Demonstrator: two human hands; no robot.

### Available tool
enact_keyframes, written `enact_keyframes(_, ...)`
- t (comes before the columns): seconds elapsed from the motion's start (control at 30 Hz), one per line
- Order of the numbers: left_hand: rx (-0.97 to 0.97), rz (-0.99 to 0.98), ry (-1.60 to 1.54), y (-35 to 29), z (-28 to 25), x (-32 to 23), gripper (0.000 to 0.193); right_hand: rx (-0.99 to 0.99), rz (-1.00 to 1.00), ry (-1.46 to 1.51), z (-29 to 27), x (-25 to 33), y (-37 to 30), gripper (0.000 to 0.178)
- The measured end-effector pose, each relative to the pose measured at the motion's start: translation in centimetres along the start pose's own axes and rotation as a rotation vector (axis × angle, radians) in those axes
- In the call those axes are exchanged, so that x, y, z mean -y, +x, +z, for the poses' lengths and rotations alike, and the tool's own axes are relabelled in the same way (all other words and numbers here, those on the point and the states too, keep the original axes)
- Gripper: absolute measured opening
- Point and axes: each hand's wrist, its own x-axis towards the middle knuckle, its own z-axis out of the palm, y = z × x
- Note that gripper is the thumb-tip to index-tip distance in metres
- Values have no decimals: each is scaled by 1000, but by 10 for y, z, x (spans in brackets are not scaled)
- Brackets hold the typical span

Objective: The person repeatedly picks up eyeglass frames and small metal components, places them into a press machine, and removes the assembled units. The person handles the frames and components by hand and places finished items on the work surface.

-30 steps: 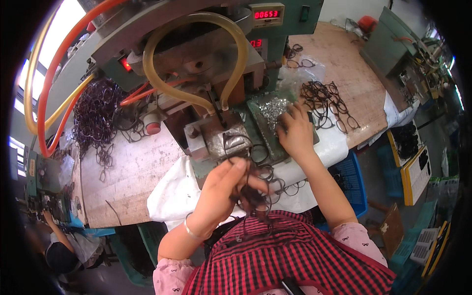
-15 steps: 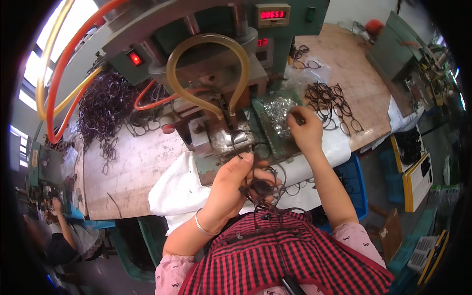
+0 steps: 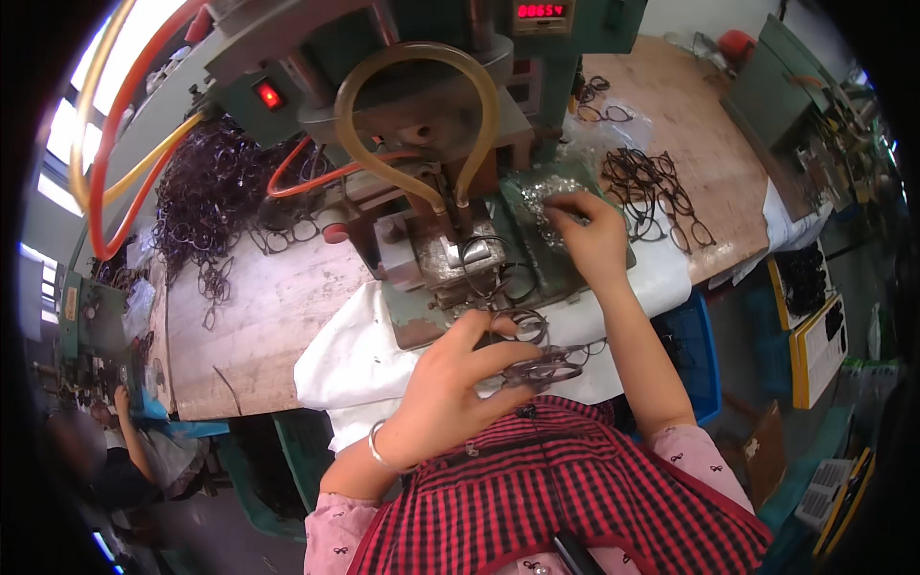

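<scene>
My left hand [image 3: 450, 388] is closed around a bunch of dark eyeglass frames [image 3: 556, 369], just in front of the press. Another dark eyeglass frame [image 3: 520, 280] lies at the metal fixture [image 3: 460, 257] under the press head, beyond my left fingertips. Over the green tray [image 3: 565, 278], my right hand [image 3: 596, 240] has its fingers bent together near a heap of small shiny metal parts [image 3: 539, 195]. Anything between those fingertips is too small to make out.
The green press [image 3: 565, 125] with its looped hose [image 3: 489, 105] stands ahead. Eyeglass frames pile up at left [image 3: 206, 192] and right [image 3: 652, 182] on the wooden table [image 3: 259, 335]. A blue crate [image 3: 707, 355] sits below right. Another person's arm [image 3: 137, 441] shows far left.
My left hand has drawn back from the fixture with its bunch, leaving one eyeglass frame there. My right hand has shifted slightly left over the metal parts. The press's red display has changed.
</scene>
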Motion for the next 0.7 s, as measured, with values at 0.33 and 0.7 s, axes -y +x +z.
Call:
enact_keyframes(0.33, -228, 337, 331, 1, -13, -16, 36, 348, -165, 291, 2, 54, -3, 21)
enact_keyframes(0.7, -25, 343, 163, 13, -22, -5, 29, 352, -110, 308, 33, 71, -14, 48)
